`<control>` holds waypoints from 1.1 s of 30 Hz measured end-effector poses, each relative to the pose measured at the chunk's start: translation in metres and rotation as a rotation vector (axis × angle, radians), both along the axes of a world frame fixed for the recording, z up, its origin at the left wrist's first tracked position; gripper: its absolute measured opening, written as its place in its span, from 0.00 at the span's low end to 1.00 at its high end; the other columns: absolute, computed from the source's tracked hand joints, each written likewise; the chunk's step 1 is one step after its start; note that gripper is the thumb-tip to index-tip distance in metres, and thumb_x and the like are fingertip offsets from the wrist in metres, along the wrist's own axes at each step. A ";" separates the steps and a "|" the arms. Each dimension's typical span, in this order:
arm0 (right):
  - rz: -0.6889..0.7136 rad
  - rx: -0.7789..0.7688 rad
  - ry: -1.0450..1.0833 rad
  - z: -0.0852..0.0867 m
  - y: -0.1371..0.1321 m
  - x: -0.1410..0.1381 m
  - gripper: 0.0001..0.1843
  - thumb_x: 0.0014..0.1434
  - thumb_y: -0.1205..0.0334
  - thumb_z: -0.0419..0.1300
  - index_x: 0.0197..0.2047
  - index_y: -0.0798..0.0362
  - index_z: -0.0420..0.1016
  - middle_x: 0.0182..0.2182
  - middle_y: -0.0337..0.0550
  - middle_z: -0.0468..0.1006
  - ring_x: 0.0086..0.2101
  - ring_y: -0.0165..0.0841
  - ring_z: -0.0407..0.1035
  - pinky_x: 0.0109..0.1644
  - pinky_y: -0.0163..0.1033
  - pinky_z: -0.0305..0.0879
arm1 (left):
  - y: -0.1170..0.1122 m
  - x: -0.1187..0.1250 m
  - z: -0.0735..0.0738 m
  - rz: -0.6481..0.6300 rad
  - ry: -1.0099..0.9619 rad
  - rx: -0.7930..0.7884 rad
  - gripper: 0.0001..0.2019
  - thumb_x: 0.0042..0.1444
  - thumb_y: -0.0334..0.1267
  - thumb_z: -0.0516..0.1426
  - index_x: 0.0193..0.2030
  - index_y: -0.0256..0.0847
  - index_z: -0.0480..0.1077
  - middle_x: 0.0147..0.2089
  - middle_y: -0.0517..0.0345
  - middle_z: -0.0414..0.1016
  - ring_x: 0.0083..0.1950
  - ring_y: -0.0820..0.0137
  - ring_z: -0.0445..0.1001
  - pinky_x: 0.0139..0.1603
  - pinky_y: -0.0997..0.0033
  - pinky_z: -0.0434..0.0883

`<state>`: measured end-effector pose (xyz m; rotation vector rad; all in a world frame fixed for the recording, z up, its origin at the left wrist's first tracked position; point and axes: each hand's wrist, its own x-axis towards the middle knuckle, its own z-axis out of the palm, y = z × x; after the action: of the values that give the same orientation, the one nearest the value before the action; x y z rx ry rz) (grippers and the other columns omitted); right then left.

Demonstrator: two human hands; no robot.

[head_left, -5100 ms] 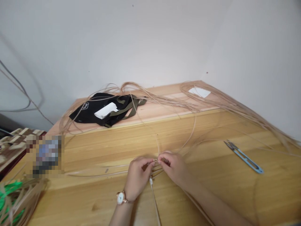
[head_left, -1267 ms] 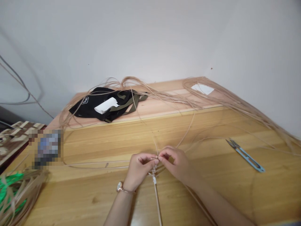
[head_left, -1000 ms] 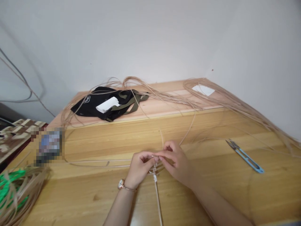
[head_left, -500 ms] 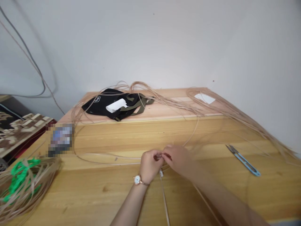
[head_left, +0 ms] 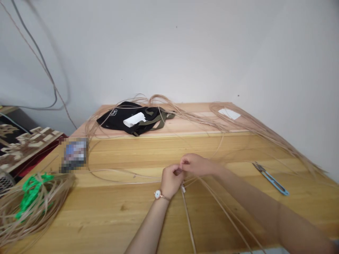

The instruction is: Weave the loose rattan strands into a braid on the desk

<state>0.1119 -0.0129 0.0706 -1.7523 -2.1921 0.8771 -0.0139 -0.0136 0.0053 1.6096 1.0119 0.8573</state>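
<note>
Over the middle of the table, my left hand (head_left: 171,179), with a watch (head_left: 158,194) on its wrist, is closed around the crossing of several thin tan cane strips (head_left: 189,222). Strips run from it to the left and toward me. My right hand (head_left: 194,165) meets it at the fingertips, thumb and forefinger pinched together; what lies in that pinch is too small to make out. A small white piece (head_left: 183,188) sits on a strip just below my left hand. Blue thread snips (head_left: 271,179) lie to the right of my right forearm.
A coil of cane strips (head_left: 57,201) with a green tie (head_left: 33,192) lies at the left. Toward the wall are a black bag (head_left: 113,118), a white roll (head_left: 134,120), white paper (head_left: 230,113) and long loose strips (head_left: 280,139). A blurred packet (head_left: 75,153) rests at the left edge.
My right hand has lifted slightly and turned flatter, its fingertips still at my left hand. More strips now show under my right forearm. The whole view has shifted a little.
</note>
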 end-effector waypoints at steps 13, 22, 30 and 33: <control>-0.108 -0.126 0.057 0.052 0.010 -0.019 0.18 0.48 0.70 0.50 0.44 0.57 0.63 0.18 0.34 0.67 0.18 0.23 0.57 0.22 0.27 0.51 | 0.000 0.001 0.001 -0.050 -0.085 -0.091 0.06 0.42 0.35 0.57 0.25 0.35 0.74 0.19 0.59 0.70 0.19 0.76 0.63 0.20 0.78 0.60; 0.068 -0.503 0.688 0.049 0.017 -0.023 0.33 0.47 0.76 0.49 0.56 0.47 0.47 0.37 0.39 0.70 0.26 0.22 0.65 0.29 0.28 0.61 | 0.009 -0.004 0.004 0.035 -0.227 -0.179 0.04 0.37 0.35 0.60 0.20 0.36 0.71 0.19 0.61 0.69 0.21 0.75 0.65 0.24 0.75 0.63; 0.042 -0.487 0.622 0.070 0.030 -0.031 0.30 0.49 0.76 0.50 0.56 0.57 0.49 0.30 0.43 0.73 0.27 0.24 0.66 0.31 0.29 0.61 | 0.009 -0.006 0.006 0.040 -0.255 -0.276 0.09 0.37 0.39 0.61 0.24 0.35 0.74 0.19 0.59 0.71 0.20 0.76 0.65 0.24 0.75 0.62; 0.239 -0.391 0.833 0.060 0.028 -0.019 0.35 0.51 0.74 0.51 0.59 0.49 0.42 0.39 0.42 0.70 0.34 0.23 0.66 0.36 0.28 0.62 | 0.011 -0.010 0.007 0.041 -0.298 -0.310 0.10 0.38 0.40 0.61 0.24 0.34 0.74 0.25 0.55 0.75 0.26 0.73 0.69 0.30 0.74 0.65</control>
<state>0.0930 0.0149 0.1305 -0.9343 -1.7272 1.7863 -0.0236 -0.0024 0.0123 1.1652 0.9153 0.8893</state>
